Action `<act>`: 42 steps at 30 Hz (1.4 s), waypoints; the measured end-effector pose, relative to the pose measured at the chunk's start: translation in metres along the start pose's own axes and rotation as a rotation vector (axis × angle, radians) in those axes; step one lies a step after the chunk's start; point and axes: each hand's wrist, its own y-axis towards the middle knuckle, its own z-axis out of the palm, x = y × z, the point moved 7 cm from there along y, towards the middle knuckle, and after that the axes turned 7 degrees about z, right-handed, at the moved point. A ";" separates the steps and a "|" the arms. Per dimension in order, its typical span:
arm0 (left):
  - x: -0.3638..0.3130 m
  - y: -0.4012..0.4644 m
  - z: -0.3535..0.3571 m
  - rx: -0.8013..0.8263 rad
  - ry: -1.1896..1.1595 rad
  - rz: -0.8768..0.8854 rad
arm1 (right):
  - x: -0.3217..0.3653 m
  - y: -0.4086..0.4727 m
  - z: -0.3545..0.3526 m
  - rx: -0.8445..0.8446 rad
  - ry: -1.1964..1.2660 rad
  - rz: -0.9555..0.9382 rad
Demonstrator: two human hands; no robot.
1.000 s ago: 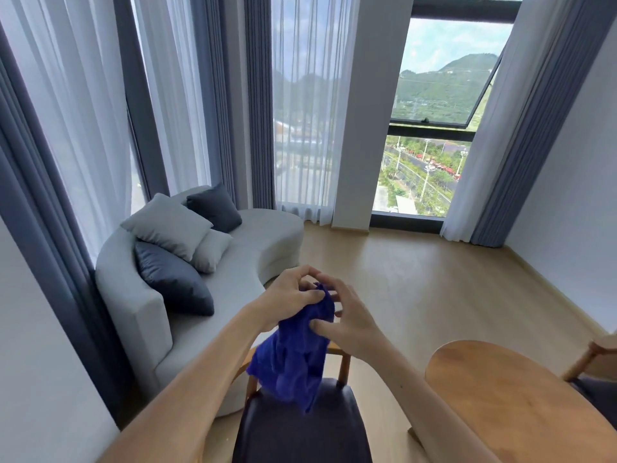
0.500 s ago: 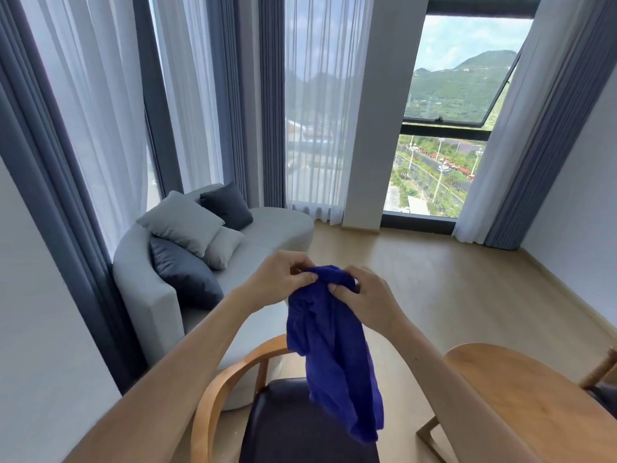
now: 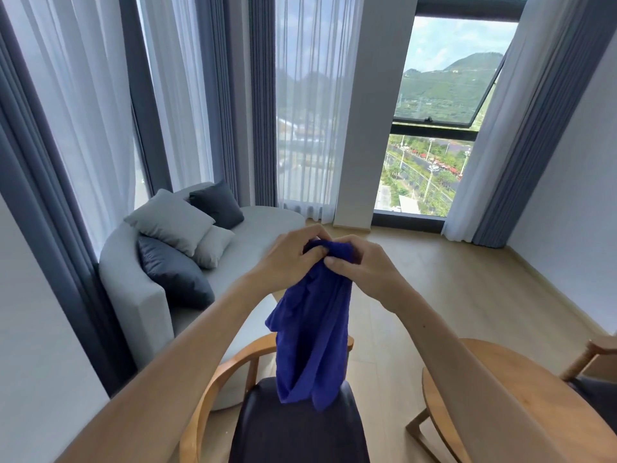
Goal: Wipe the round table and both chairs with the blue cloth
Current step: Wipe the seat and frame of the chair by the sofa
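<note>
Both hands are raised in front of the person, and between them hangs the blue cloth (image 3: 312, 332). The left hand (image 3: 287, 259) pinches the bunched top edge of the cloth with curled fingers, and the right hand (image 3: 359, 267) pinches the same bunch just beside it, thumb pressed against the fabric. The cloth drapes straight down in loose folds, and its lower end hangs over the dark seat of the near chair (image 3: 297, 429); whether it touches the seat cannot be told from this angle. That chair has a curved wooden armrest on the left. To the right stands the round wooden counter (image 3: 521, 396), and past its far edge a part of the second chair (image 3: 597, 359) shows at the border of the view. Farther left a curved grey sofa (image 3: 140, 295) carries light and dark cushions (image 3: 173, 279). Behind it hang sheer white curtains (image 3: 310, 105), and a window (image 3: 444, 95) looks out on green hills.
</note>
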 end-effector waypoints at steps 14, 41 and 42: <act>0.084 -0.052 -0.006 -0.122 -0.047 -0.358 | -0.008 0.007 -0.069 -0.463 0.141 0.067; 0.148 -0.056 -0.102 -0.557 -0.034 -0.913 | -0.095 -0.045 -0.175 -0.694 -0.397 0.424; 0.147 -0.055 -0.106 -0.576 -0.028 -0.910 | -0.102 -0.047 -0.173 -0.673 -0.399 0.464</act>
